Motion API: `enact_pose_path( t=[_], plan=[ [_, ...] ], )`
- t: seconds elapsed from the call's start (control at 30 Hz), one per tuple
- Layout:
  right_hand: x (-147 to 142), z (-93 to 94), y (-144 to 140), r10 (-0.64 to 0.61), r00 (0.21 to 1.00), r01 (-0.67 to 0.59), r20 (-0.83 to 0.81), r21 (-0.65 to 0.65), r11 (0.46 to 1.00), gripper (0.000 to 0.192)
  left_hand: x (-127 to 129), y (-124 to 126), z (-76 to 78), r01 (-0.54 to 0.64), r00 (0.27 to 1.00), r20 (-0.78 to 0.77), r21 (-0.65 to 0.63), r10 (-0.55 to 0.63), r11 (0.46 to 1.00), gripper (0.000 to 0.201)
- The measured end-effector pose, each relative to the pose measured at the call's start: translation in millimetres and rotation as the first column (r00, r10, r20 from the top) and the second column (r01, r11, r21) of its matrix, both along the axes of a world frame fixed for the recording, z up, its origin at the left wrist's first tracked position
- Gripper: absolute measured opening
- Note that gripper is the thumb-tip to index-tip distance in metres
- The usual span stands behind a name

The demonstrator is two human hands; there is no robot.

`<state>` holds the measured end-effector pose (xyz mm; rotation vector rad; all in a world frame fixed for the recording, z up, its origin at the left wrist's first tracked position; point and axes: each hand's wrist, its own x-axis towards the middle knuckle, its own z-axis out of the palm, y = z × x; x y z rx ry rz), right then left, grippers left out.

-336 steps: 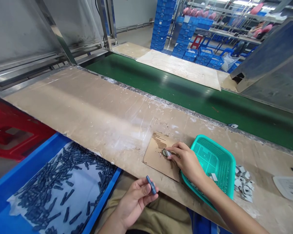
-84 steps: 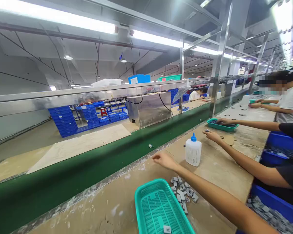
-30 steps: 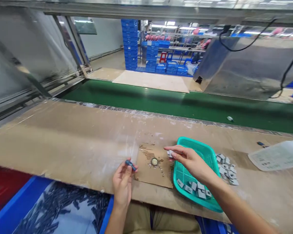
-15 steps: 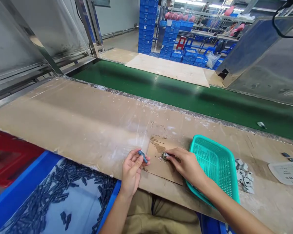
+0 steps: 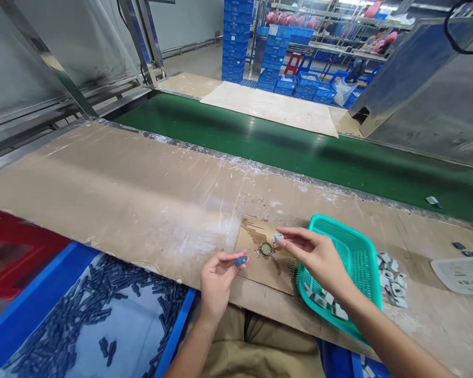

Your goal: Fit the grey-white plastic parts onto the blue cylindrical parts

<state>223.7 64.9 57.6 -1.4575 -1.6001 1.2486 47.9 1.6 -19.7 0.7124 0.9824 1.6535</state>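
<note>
My left hand (image 5: 216,281) pinches a small dark blue plastic part (image 5: 240,260) at the near edge of the workbench. My right hand (image 5: 319,254) holds a small grey clip (image 5: 278,238) between thumb and fingertips, just above and right of a round glue-filled cap (image 5: 266,249). That cap sits on a stained piece of cardboard (image 5: 256,268) between the two hands. A teal mesh basket (image 5: 355,262) lies right under my right wrist, with several grey clips in its near corner.
A blue bin (image 5: 31,315) full of dark blue parts stands at lower left, beside a red stool (image 5: 11,257). Loose grey clips (image 5: 392,281) lie right of the basket. A green conveyor belt (image 5: 299,152) runs behind the bench, carrying one small piece (image 5: 431,200).
My right hand has lifted off the glue cap and now holds the grey clip just above it. My left hand has turned the blue part toward the right.
</note>
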Motion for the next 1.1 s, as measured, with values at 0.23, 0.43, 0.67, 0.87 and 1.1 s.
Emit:
enact_pose_path(
  t=[0.23,0.43,0.67,0.87,1.1],
  plan=[
    [1,18.1,-30,-0.051,0.957,-0.061,-0.286,-0.371,0.927,0.034,19,-13,3.1,-0.114,0.779,-0.475,0.535,0.409,0.837,0.031],
    [-1,18.4,-47,-0.105,0.939,-0.049,-0.327,-0.432,0.900,0.032,20,-17,5.8,-0.007,0.692,-0.542,0.655,0.477,0.755,0.030],
    [0,17.9,-48,-0.087,0.943,-0.081,-0.321,-0.474,0.877,0.033,11,-19,15.0,0.216,0.578,-0.687,0.649,0.440,0.729,0.039],
    [-6,21.3,-47,-0.048,0.939,-0.119,-0.340,-0.452,0.884,0.035,-1,-2,13.3,0.368,0.575,-0.717,0.657,0.394,0.658,0.047],
    [43,0.0,49,-0.272,0.950,0.260,0.151,0.096,0.961,0.028,-3,3,32.7,0.123,0.656,-0.718,0.406,0.233,0.905,0.037]
  ],
)
